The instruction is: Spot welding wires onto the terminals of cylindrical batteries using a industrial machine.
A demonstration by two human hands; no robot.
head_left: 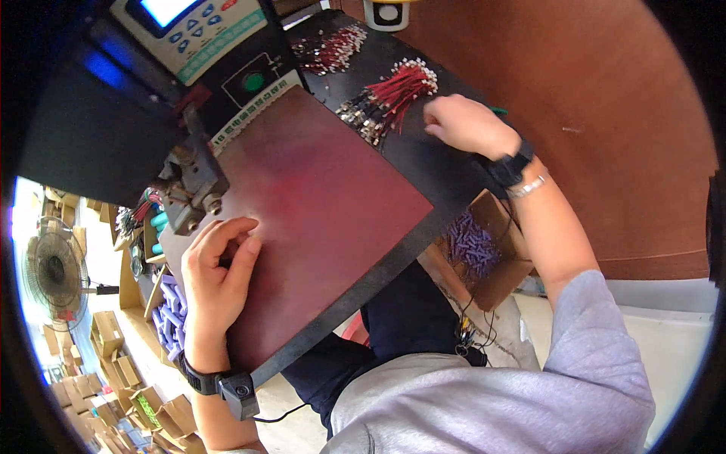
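My left hand (219, 272) rests at the left edge of the reddish-brown mat (325, 204), just below the metal electrode head (193, 189) of a bench machine. Its fingers are loosely curled, thumb and index tips a little apart, and nothing shows between them. My right hand (473, 125) is over the dark tabletop, to the right of a bundle of red and black wire leads (401, 91) with white connectors. The fingers of that hand are bent downward and closed; whatever they may hold is hidden beneath.
The machine's control panel (193, 34) stands at the back left. A second pile of wire leads (333, 49) lies farther back. Below the table's right edge is a cardboard box (507, 265) of small purple pieces. Purple cells (170, 314) and a fan (57, 268) are at left.
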